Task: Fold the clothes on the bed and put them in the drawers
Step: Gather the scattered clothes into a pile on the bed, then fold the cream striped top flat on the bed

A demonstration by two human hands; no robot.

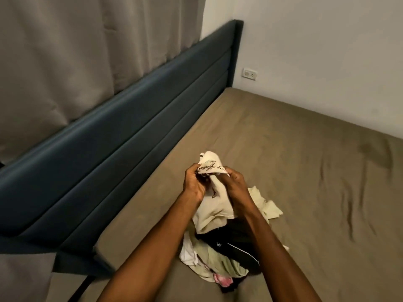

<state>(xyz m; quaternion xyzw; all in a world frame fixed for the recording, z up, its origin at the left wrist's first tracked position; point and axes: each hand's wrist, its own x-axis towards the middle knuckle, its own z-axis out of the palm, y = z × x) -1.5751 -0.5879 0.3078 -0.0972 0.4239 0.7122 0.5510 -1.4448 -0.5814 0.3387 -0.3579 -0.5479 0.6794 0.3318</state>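
Note:
A cream garment with dark script lettering (214,192) is lifted above a heap of clothes (220,256) on the bed (305,171). My left hand (195,184) grips its upper left edge and my right hand (236,185) grips its upper right edge, the two hands close together. The rest of the garment hangs down between my wrists onto the heap. In the heap lie a black piece with a white stripe, pale green and white pieces, and a pink one at the near edge. No drawers are in view.
A brown sheet covers the bed. A dark blue padded headboard (122,136) runs along the left, with grey curtains (87,51) behind it. A white wall with a socket (249,73) stands at the back right.

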